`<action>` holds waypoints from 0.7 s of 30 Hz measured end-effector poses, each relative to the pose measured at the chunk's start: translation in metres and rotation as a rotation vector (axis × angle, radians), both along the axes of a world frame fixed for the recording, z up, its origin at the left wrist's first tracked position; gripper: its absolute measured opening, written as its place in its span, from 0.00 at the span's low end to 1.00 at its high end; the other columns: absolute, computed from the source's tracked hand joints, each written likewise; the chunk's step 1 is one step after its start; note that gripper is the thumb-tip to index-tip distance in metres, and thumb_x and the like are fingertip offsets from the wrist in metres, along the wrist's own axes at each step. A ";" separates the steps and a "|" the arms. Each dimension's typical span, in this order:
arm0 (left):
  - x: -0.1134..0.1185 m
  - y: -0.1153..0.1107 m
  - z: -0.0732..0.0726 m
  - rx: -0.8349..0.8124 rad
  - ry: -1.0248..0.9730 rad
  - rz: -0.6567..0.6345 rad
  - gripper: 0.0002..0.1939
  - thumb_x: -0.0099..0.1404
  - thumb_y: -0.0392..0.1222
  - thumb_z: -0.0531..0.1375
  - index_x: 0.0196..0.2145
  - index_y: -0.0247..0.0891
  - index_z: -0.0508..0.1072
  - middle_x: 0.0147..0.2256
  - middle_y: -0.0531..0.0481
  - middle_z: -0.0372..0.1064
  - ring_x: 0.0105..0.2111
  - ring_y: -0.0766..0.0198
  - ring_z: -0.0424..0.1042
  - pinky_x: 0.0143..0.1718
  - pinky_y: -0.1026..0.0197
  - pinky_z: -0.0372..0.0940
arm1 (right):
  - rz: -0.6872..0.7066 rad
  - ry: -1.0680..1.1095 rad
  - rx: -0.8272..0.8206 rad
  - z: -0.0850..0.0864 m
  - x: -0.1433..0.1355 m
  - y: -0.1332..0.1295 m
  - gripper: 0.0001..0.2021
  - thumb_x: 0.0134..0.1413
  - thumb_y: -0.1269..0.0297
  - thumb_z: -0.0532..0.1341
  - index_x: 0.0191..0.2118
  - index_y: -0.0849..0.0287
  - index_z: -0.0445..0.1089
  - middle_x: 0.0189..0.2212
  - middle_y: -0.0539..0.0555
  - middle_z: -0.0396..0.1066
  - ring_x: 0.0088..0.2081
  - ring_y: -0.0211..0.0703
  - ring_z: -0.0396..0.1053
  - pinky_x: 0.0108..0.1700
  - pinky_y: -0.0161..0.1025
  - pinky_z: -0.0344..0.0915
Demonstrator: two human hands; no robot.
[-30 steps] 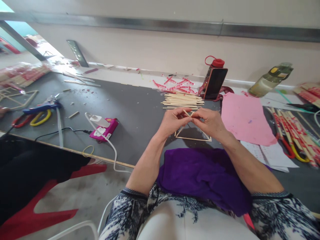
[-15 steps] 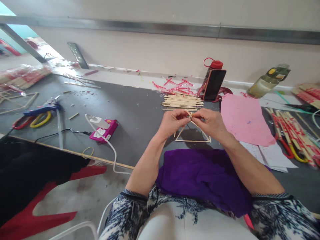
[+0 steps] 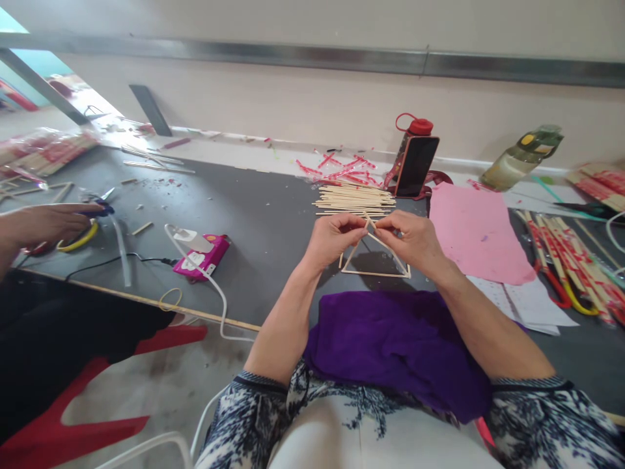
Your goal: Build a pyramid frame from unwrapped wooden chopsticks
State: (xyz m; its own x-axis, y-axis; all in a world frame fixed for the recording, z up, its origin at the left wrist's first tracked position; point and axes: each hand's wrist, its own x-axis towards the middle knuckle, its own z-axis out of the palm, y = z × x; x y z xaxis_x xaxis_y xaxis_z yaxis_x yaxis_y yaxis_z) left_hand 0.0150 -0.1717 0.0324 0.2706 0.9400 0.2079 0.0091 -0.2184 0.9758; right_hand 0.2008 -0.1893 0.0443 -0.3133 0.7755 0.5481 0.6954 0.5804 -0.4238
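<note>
My left hand (image 3: 336,242) and my right hand (image 3: 409,240) meet over the dark table, their fingertips pinching thin wooden sticks at the top corner of a stick frame (image 3: 375,274). The frame has a triangular outline, with its base bar lying towards me. My fingers partly hide the joint where the sticks cross. Just behind my hands lies a pile of loose wooden sticks (image 3: 354,197). A folded purple cloth (image 3: 390,339) is between my forearms, at the table's near edge.
At left, a co-worker's hand (image 3: 58,225) rests by a blue glue gun (image 3: 100,208) and yellow-handled scissors (image 3: 81,240). A magenta power strip (image 3: 209,257) trails cables. Behind the sticks stand a phone (image 3: 417,166) and a red-capped bottle (image 3: 420,126). Pink paper (image 3: 481,234) lies right.
A co-worker's hand has come in from the left and reached the blue glue gun. My hands stay at the frame's top corner, where the stick ends have shifted slightly.
</note>
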 end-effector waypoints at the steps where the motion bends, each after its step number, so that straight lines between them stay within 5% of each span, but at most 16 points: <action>1: 0.000 0.000 0.000 -0.002 -0.003 0.006 0.10 0.51 0.42 0.65 0.31 0.34 0.78 0.28 0.49 0.73 0.24 0.69 0.67 0.26 0.66 0.64 | 0.001 0.002 -0.003 0.000 0.000 0.000 0.05 0.54 0.68 0.60 0.31 0.56 0.73 0.28 0.51 0.73 0.32 0.41 0.68 0.34 0.37 0.61; 14: -0.001 -0.001 0.002 -0.019 0.002 0.014 0.09 0.52 0.41 0.65 0.31 0.34 0.76 0.27 0.51 0.72 0.21 0.72 0.66 0.23 0.67 0.63 | 0.017 -0.010 -0.021 0.003 0.003 0.000 0.05 0.54 0.67 0.60 0.32 0.56 0.74 0.28 0.51 0.72 0.32 0.40 0.68 0.33 0.36 0.60; 21: 0.000 -0.005 0.005 -0.067 -0.058 0.024 0.17 0.51 0.41 0.65 0.40 0.37 0.75 0.28 0.52 0.71 0.21 0.71 0.69 0.21 0.68 0.64 | 0.060 -0.024 -0.014 0.003 0.005 0.000 0.06 0.55 0.67 0.59 0.33 0.55 0.74 0.28 0.51 0.72 0.31 0.40 0.69 0.33 0.37 0.61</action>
State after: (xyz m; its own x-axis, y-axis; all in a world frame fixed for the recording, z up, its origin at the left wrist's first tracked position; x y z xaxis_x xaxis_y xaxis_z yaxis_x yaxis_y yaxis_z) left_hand 0.0151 -0.1767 0.0370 0.2369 0.9584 0.1592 -0.0431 -0.1533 0.9872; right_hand 0.2062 -0.1889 0.0469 -0.3726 0.7626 0.5288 0.6693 0.6156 -0.4161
